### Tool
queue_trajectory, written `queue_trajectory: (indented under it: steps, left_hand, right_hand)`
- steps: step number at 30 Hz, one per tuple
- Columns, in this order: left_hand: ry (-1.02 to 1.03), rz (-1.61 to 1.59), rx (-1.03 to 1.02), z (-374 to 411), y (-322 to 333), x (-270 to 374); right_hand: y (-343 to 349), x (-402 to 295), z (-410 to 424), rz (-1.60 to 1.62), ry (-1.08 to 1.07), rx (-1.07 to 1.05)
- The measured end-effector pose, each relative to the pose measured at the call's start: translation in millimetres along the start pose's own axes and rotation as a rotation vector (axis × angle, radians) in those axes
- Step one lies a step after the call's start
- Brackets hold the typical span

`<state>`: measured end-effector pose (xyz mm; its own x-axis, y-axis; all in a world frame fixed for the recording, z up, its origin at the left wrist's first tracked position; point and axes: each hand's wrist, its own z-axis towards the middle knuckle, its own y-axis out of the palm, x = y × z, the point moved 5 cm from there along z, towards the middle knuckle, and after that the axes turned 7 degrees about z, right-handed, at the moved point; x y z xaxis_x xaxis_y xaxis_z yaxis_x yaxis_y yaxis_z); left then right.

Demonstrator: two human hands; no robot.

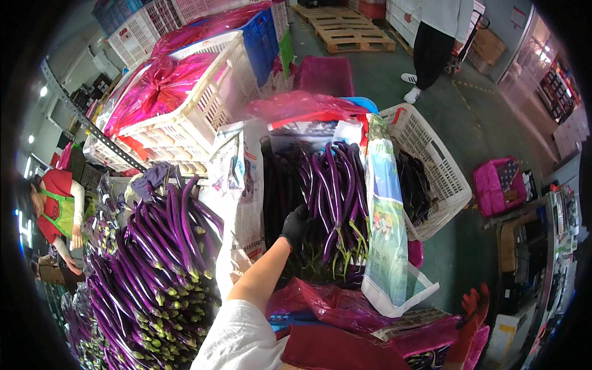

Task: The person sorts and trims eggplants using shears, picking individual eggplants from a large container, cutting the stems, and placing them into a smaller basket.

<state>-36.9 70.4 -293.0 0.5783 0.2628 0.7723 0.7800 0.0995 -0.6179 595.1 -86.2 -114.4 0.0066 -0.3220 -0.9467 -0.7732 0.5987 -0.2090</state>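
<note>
My left hand (296, 226), in a dark glove, reaches into a lined crate and touches the long purple eggplants (330, 185) there; its fingertips are partly lost against the dark pile, so a grip cannot be made out. Newspaper-like printed sheets (386, 212) and pink plastic film (323, 300) line the crate. My right hand (474, 303), in a red and black glove, is at the lower right, away from that crate, above a pink-lined one. What it may hold is unclear. A large heap of eggplants (152, 259) with green stems lies at the left.
White plastic crates (208, 106) with tied pink bags stand ahead left. A tilted white crate (439, 162) with darker eggplants adjoins on the right. A pink-lined basket (499, 185) sits on the floor. One person (432, 46) stands beyond; another person (58, 203) is at the left. Shelving (550, 259) stands right.
</note>
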Motion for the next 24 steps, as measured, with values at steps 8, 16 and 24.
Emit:
queue_trajectory:
  steps: [8, 16, 24]
  left_hand:
    - [-0.126, 0.051, -0.095, 29, 5, -25]
    - [0.093, -0.001, 0.130, 16, -3, 59]
    - [-0.241, 0.254, -0.013, 22, 31, 104]
  right_hand:
    - [48, -16, -22, 0.031, -0.140, -0.147]
    - [60, -11, -38, 0.074, -0.097, -0.129]
    - [101, -24, -62, 0.082, -0.074, -0.222]
